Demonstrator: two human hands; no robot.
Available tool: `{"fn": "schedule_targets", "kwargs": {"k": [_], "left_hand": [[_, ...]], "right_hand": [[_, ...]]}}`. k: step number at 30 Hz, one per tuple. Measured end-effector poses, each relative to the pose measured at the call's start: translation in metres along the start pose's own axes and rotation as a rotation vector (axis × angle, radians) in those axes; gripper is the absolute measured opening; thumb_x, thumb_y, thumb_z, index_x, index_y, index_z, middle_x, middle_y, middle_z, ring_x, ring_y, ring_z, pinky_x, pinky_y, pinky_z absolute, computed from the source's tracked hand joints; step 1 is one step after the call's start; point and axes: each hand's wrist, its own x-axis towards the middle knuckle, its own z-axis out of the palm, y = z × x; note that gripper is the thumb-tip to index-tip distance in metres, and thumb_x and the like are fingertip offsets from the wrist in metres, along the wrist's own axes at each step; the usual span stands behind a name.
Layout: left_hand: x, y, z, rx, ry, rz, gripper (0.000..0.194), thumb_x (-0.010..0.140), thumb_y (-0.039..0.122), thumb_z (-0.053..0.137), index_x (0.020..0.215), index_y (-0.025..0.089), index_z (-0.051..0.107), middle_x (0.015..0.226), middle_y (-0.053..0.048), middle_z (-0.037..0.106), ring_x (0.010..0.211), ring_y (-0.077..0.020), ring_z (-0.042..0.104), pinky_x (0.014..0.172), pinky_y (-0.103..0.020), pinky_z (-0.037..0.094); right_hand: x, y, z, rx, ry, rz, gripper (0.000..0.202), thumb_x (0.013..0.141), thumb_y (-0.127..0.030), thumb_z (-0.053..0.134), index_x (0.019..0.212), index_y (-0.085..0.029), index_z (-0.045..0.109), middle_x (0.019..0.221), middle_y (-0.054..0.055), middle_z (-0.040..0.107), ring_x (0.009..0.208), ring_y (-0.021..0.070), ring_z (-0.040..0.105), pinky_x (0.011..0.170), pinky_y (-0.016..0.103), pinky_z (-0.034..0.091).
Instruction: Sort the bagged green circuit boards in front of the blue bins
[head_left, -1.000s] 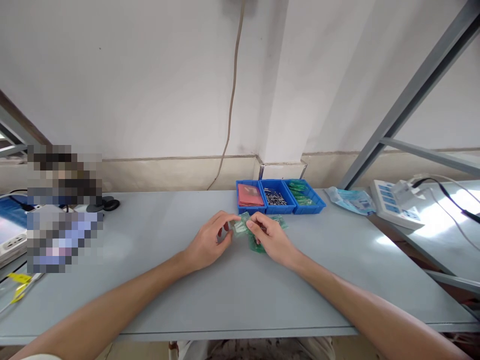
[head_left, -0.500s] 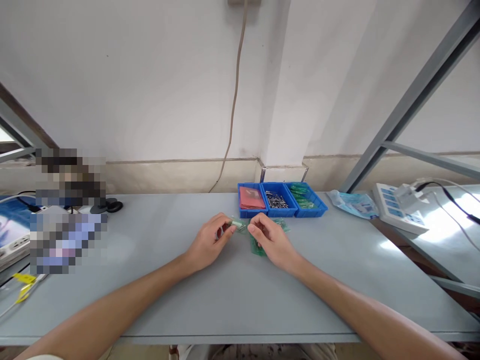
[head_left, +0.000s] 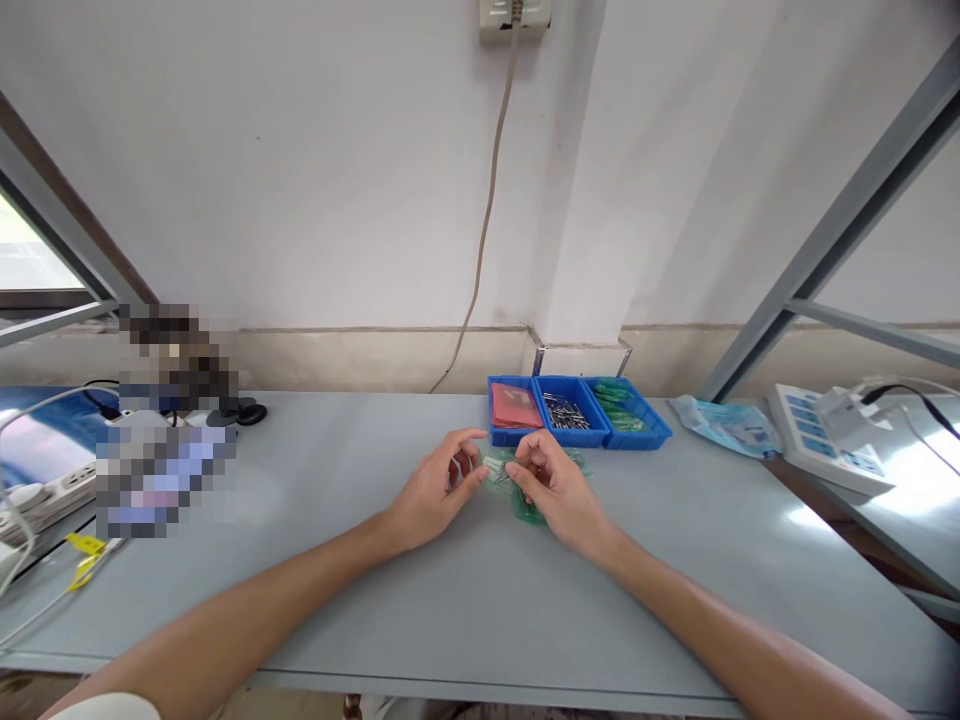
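Note:
My left hand [head_left: 435, 492] is just above the grey table, thumb and forefinger spread, with nothing clearly held between them. Right beside its fingertips is a small clear, greenish plastic bag [head_left: 494, 470] with thin metal pieces in it, too small to name. My right hand [head_left: 564, 495] is closed, thumb against fingers, pinching that bag at its right side. Under and behind the right hand lie more green plastic bags [head_left: 529, 510], partly covered by it.
Behind my hands stand three joined blue bins: one with red sheets [head_left: 516, 405], one with metal pieces [head_left: 566, 411], one with green bags [head_left: 621, 408]. A blue-white packet [head_left: 727, 425] and power strip [head_left: 825, 440] are at right; cables and another power strip [head_left: 79, 480] at left.
My left thumb and forefinger have parted and let go of the small bag, which is now at my right fingertips. The whole view has shifted slightly.

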Motion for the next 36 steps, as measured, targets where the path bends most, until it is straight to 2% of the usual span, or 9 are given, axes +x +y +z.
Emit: {"fn": "schedule_targets", "kwargs": {"k": [7, 17, 22, 36], "left_hand": [[-0.0003, 0.0034, -0.0013, 0.089, -0.033, 0.065, 0.029, 0.108, 0.040, 0.051, 0.131, 0.025, 0.062, 0.105, -0.005, 0.065, 0.089, -0.0175, 0.061, 0.076, -0.028, 0.052], [0.0002, 0.0037, -0.0016, 0.099, -0.042, 0.080, 0.028, 0.108, 0.037, 0.051, 0.131, 0.025, 0.062, 0.105, -0.005, 0.064, 0.089, -0.0177, 0.061, 0.076, -0.029, 0.052], [0.0005, 0.0007, 0.0000, 0.089, -0.029, 0.089, 0.029, 0.108, 0.038, 0.052, 0.130, 0.024, 0.063, 0.104, -0.006, 0.064, 0.088, -0.0178, 0.061, 0.077, -0.030, 0.052], [0.0009, 0.0030, -0.0017, 0.113, -0.048, 0.075, 0.028, 0.108, 0.037, 0.051, 0.131, 0.025, 0.063, 0.107, -0.005, 0.064, 0.089, -0.0173, 0.061, 0.076, -0.029, 0.052]], "right_hand": [[0.0009, -0.0023, -0.0001, -0.002, -0.015, -0.016, 0.022, 0.103, -0.046, 0.059, 0.100, -0.026, 0.050, 0.078, -0.004, 0.050, 0.067, 0.0144, 0.047, 0.059, 0.026, 0.040], [0.0003, -0.0048, 0.0004, -0.027, -0.004, -0.007, 0.026, 0.102, -0.050, 0.057, 0.100, -0.026, 0.050, 0.076, -0.004, 0.049, 0.065, 0.0152, 0.047, 0.058, 0.027, 0.041], [-0.0004, -0.0050, -0.0003, -0.021, -0.020, -0.016, 0.025, 0.103, -0.049, 0.057, 0.098, -0.026, 0.050, 0.073, -0.005, 0.046, 0.064, 0.0144, 0.044, 0.057, 0.027, 0.037], [-0.0006, -0.0055, -0.0005, -0.064, -0.022, -0.020, 0.028, 0.104, -0.053, 0.054, 0.098, -0.026, 0.057, 0.077, -0.003, 0.051, 0.069, 0.0163, 0.048, 0.062, 0.028, 0.042]]}}
